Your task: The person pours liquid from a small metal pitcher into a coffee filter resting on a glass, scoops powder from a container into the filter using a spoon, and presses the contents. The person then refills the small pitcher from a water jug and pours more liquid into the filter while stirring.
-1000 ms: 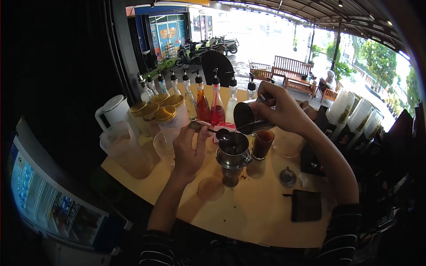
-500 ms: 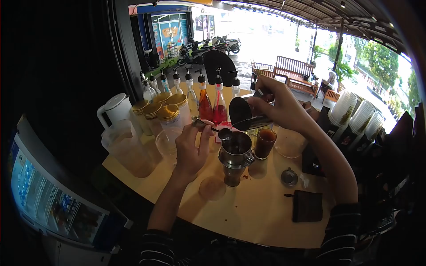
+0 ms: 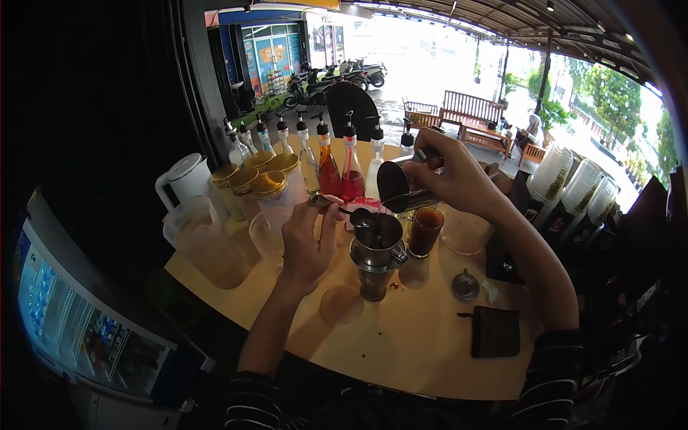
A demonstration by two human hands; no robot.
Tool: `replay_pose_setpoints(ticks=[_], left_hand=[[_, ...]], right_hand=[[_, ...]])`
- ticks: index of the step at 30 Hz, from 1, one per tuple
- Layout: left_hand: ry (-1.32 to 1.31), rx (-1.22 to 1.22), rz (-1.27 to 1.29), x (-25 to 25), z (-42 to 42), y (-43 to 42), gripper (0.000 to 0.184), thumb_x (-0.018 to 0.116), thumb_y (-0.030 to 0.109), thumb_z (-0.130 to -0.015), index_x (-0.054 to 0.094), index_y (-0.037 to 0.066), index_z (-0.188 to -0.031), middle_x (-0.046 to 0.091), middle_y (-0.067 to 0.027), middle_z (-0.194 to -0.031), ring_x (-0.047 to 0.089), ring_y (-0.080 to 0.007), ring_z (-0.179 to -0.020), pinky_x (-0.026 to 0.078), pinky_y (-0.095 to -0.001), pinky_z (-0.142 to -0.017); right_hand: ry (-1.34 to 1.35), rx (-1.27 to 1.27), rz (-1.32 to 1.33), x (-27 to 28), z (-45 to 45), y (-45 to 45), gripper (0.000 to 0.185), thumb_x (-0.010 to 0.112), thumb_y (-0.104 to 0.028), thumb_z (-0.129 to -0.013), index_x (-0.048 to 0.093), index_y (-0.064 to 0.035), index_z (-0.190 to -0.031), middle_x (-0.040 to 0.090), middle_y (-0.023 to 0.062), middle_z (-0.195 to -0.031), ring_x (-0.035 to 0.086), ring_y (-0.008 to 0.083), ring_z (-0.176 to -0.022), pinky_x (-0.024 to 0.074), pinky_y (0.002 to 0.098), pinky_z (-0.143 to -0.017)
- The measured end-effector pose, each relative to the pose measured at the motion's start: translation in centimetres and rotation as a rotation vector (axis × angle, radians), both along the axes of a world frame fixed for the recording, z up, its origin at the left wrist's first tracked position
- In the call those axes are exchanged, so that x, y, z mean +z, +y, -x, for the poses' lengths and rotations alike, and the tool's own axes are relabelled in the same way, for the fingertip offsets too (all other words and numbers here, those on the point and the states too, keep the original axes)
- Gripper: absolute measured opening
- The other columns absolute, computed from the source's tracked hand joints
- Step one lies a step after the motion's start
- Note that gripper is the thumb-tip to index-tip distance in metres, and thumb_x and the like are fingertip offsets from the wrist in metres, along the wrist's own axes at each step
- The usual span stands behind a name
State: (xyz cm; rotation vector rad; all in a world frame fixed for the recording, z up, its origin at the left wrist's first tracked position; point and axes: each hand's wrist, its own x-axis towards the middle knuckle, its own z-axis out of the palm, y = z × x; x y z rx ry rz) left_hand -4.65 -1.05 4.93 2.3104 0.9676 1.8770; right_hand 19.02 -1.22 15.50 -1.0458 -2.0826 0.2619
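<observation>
My left hand (image 3: pixel 309 244) is closed round the handle of a spoon (image 3: pixel 362 218), whose bowl hovers at the mouth of a metal drip coffee filter (image 3: pixel 374 254). That filter stands on a small glass (image 3: pixel 374 287). My right hand (image 3: pixel 455 172) grips a metal pitcher (image 3: pixel 393 185), tilted so its lip hangs just above the spoon and filter. A thin streak, apparently liquid, shows below the lip. Right of the filter stands a glass of brown drink (image 3: pixel 427 233). A small metal lid (image 3: pixel 466 286) lies on the table nearer to me.
Pump bottles (image 3: pixel 351 175) line the table's back. Gold-lidded jars (image 3: pixel 269 185), a white jug (image 3: pixel 190 179) and a clear plastic pitcher (image 3: pixel 204 240) stand left. A folded dark cloth (image 3: pixel 496 332) lies front right. Stacked plastic cups (image 3: pixel 582 188) are at the right.
The right hand and pitcher have shifted slightly right and down, and the streak below the lip shows more clearly. The spoon stays over the filter; the whole view has shifted slightly.
</observation>
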Motion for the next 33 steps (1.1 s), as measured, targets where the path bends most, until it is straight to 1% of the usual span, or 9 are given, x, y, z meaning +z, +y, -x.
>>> replay_pose_setpoints(ticks=[6, 8, 9, 11, 15, 17, 24, 29, 33], left_hand=[[0.005, 0.0, 0.008, 0.0, -0.2, -0.2, 0.01, 0.052, 0.007, -0.094, 0.059, 0.0, -0.095, 0.063, -0.0075, -0.074, 0.064, -0.0144, -0.069, 0.05, -0.0278, -0.065], [-0.005, -0.01, 0.012, 0.1, -0.3, -0.2, 0.011, 0.052, 0.007, -0.094, 0.059, 0.0, -0.095, 0.063, -0.0075, -0.075, 0.064, -0.0146, -0.069, 0.05, -0.0279, -0.065], [-0.005, -0.012, 0.012, 0.1, -0.3, -0.3, 0.011, 0.052, 0.007, -0.094, 0.059, 0.0, -0.095, 0.063, -0.0075, -0.075, 0.064, -0.0146, -0.069, 0.05, -0.0279, -0.065], [0.006, -0.007, 0.014, 0.1, -0.4, -0.3, 0.011, 0.051, 0.008, -0.094, 0.059, 0.0, -0.096, 0.063, -0.0075, -0.075, 0.064, -0.0143, -0.07, 0.05, -0.0278, -0.065], [0.014, -0.007, 0.009, -0.1, -0.6, -0.4, 0.011, 0.051, 0.008, -0.094, 0.059, 0.0, -0.095, 0.063, -0.0078, -0.076, 0.064, -0.0139, -0.071, 0.05, -0.0277, -0.065], [-0.059, -0.053, 0.066, -0.1, -1.0, -0.6, 0.008, 0.057, 0.007, -0.089, 0.062, 0.004, -0.095, 0.066, -0.0069, -0.074, 0.063, -0.0223, -0.073, 0.047, -0.0354, -0.066], [-0.044, -0.087, 0.054, 0.2, -1.9, -1.2, 0.008, 0.057, 0.006, -0.088, 0.062, 0.006, -0.095, 0.065, -0.0055, -0.074, 0.062, -0.0223, -0.074, 0.046, -0.0358, -0.069], [-0.021, -0.072, 0.021, 0.2, -1.9, -1.3, 0.009, 0.058, 0.006, -0.088, 0.062, 0.006, -0.096, 0.065, -0.0054, -0.074, 0.062, -0.0222, -0.073, 0.046, -0.0359, -0.069], [-0.033, -0.067, 0.005, 0.1, -1.7, -1.3, 0.011, 0.058, 0.004, -0.088, 0.062, 0.006, -0.097, 0.065, -0.0058, -0.074, 0.062, -0.0223, -0.073, 0.046, -0.0354, -0.068]], right_hand=[[0.045, 0.0, 0.061, 0.2, -0.8, -0.8, 0.023, 0.064, -0.012, -0.088, 0.044, -0.0021, -0.084, 0.048, 0.0008, -0.071, 0.058, 0.0046, -0.07, 0.0452, 0.0218, -0.058], [0.038, -0.015, 0.055, 0.3, -1.1, -1.0, 0.023, 0.063, -0.011, -0.088, 0.045, 0.0029, -0.088, 0.057, 0.0101, -0.075, 0.062, 0.0113, -0.073, 0.0499, 0.0296, -0.059], [0.038, -0.017, 0.054, 0.4, -1.2, -1.3, 0.023, 0.063, -0.011, -0.088, 0.045, 0.0029, -0.088, 0.057, 0.0101, -0.075, 0.062, 0.0113, -0.073, 0.0499, 0.0296, -0.059], [0.039, -0.032, 0.056, 0.8, -1.2, -1.9, 0.023, 0.063, -0.011, -0.088, 0.042, -0.0023, -0.084, 0.049, 0.0014, -0.071, 0.061, 0.006, -0.071, 0.0476, 0.0223, -0.059], [0.056, -0.033, 0.097, 0.7, -1.5, -2.2, 0.023, 0.062, -0.01, -0.089, 0.041, -0.0021, -0.083, 0.049, 0.0015, -0.071, 0.063, 0.0074, -0.073, 0.0506, 0.0231, -0.06], [0.046, -0.034, 0.08, 0.8, -1.4, -2.4, 0.023, 0.062, -0.01, -0.089, 0.041, -0.0018, -0.083, 0.049, 0.0016, -0.071, 0.064, 0.0084, -0.074, 0.0524, 0.0238, -0.061], [0.032, -0.005, 0.071, 0.9, -0.3, -2.9, 0.023, 0.063, -0.01, -0.088, 0.041, -0.0013, -0.085, 0.048, 0.0021, -0.071, 0.064, 0.0084, -0.073, 0.0508, 0.0231, -0.059], [0.12, 0.019, 0.065, 0.8, 0.0, -3.9, 0.023, 0.064, -0.012, -0.088, 0.044, -0.0024, -0.085, 0.047, 0.0001, -0.071, 0.053, 0.0028, -0.066, 0.0425, 0.0204, -0.056], [0.156, 0.01, 0.046, -0.5, -1.9, -3.5, 0.023, 0.064, -0.011, -0.087, 0.045, 0.0008, -0.085, 0.054, 0.0034, -0.07, 0.061, 0.0069, -0.068, 0.0463, 0.0249, -0.056]])
